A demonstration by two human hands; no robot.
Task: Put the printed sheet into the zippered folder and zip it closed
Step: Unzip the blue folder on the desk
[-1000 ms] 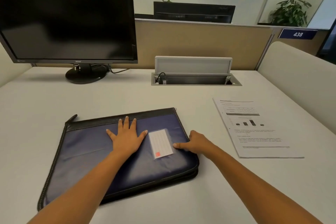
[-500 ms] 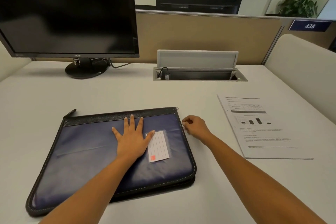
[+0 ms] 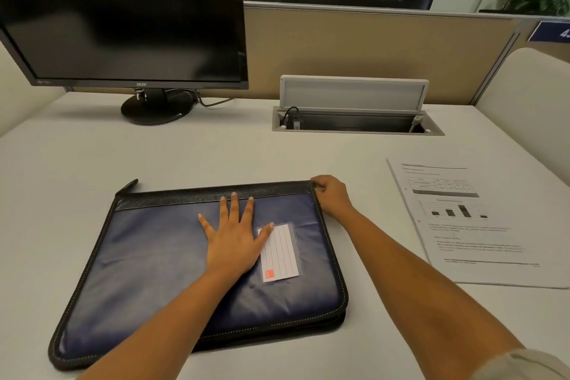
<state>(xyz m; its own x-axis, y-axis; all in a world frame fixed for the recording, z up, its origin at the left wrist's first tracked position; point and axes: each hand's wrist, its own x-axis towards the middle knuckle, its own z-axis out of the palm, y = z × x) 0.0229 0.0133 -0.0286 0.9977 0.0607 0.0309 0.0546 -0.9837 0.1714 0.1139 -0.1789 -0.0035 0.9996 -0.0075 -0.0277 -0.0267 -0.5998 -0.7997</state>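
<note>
Folder point(image 3: 154, 256) judged soft, padded. Left hand point(image 3: 233, 241), flat with fingers spread, pins it; right hand point(image 3: 331, 194) pinches the far-right zip corner. Sheet point(image 3: 478, 225) judged light, floppy; lift by an edge.

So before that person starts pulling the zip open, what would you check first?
1. Folder steadied: the left hand presses flat on the zippered folder. Ok.
2. Grip on the zip: the right hand curls its fingers at the folder's far right corner and seems to pinch the zipper pull, which is mostly hidden. Ok.
3. Folder open for loading: the zip looks closed along the near and right edges. Not ok.
4. Printed sheet ready: it lies flat on the desk, right of the folder and apart from it. Ok.
5. Room inside the folder: the contents are hidden. Cannot tell.
</note>
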